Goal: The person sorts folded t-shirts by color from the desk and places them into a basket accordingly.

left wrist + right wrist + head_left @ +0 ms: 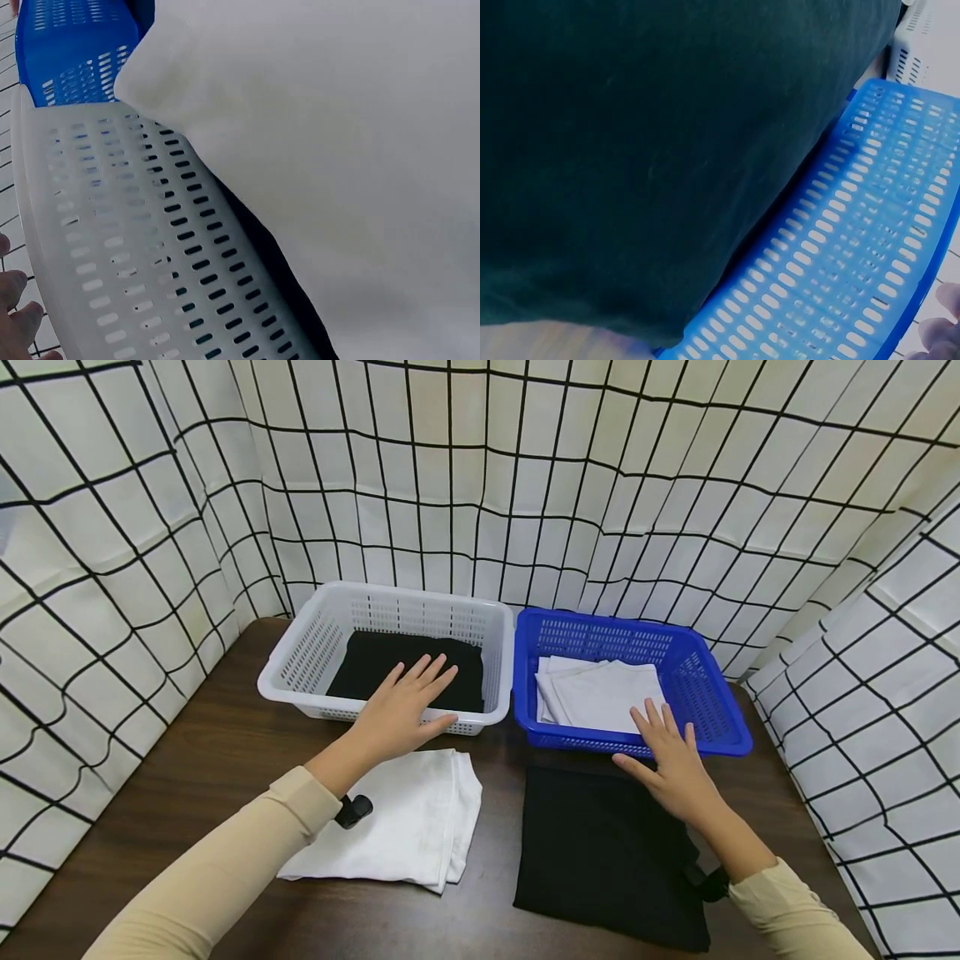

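Observation:
In the head view my left hand (401, 706) is spread open above the front rim of the white basket (285, 693), holding nothing. A folded black cloth (408, 660) lies in that basket. Below this hand a folded white cloth (405, 827) lies on the table, partly hidden by the forearm. My right hand (671, 768), fingers apart and nothing in it, hovers at the front rim of the blue basket (712, 693). Inside the blue basket are folded white cloths (607, 689). A folded black cloth (600, 852) on the table reaches under the right wrist.
The two baskets stand side by side at the back of the dark wooden table (195, 743). Behind and at both sides hang white sheets with a black grid (540, 485). Each wrist wears a small black camera, the left camera (356, 810) plainly showing.

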A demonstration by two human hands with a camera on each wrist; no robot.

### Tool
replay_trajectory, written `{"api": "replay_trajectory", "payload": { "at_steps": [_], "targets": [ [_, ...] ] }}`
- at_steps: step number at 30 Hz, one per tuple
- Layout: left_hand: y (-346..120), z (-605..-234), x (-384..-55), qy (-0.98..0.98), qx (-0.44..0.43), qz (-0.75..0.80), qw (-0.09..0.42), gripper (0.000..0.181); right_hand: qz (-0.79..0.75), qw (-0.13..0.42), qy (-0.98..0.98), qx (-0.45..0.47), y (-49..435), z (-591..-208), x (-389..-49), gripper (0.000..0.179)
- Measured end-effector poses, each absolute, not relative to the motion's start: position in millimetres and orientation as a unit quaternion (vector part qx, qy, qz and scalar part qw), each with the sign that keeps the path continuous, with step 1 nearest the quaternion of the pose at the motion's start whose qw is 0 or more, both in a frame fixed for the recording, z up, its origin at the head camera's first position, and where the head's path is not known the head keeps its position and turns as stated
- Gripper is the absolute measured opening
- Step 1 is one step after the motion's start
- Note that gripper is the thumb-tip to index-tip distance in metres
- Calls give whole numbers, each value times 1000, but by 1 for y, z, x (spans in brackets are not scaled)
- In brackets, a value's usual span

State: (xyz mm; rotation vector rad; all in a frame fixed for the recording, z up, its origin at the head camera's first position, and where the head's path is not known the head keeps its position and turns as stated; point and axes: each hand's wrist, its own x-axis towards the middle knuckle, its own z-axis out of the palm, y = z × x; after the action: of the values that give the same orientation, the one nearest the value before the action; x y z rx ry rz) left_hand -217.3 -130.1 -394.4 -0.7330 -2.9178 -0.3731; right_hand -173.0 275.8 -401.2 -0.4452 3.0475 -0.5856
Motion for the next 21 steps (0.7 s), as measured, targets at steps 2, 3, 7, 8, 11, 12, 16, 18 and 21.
{"api": "replay_trajectory", "payload": {
  "at_steps": [2,3,7,8,11,12,16,18,21],
  "targets": [
    [-127,-394,-216,-960,-246,-124,55,74,-188,5,971,-144,274,-402,-172,83],
    [-126,-394,-216,-959,-249,-123,55,74,-189,5,971,-145,274,-403,-172,83],
    [-120,-396,-214,-957,-257,-123,55,73,-191,6,970,-147,272,-402,-170,84],
    [-119,-396,-214,-956,-259,-124,55,72,-192,7,970,-147,272,-402,-169,85],
    [-115,-397,-212,-954,-266,-128,57,72,-193,8,970,-150,270,-401,-167,85],
    [-113,-397,-212,-953,-268,-131,58,72,-194,8,969,-153,270,-400,-166,84],
    [-109,-397,-208,-950,-277,-131,57,72,-198,3,966,-164,266,-400,-163,83],
    [-107,-397,-205,-949,-281,-131,57,73,-199,0,965,-171,264,-400,-162,82],
    [-104,-397,-202,-947,-289,-132,58,73,-200,-3,964,-176,260,-401,-160,82]
  ]
}}
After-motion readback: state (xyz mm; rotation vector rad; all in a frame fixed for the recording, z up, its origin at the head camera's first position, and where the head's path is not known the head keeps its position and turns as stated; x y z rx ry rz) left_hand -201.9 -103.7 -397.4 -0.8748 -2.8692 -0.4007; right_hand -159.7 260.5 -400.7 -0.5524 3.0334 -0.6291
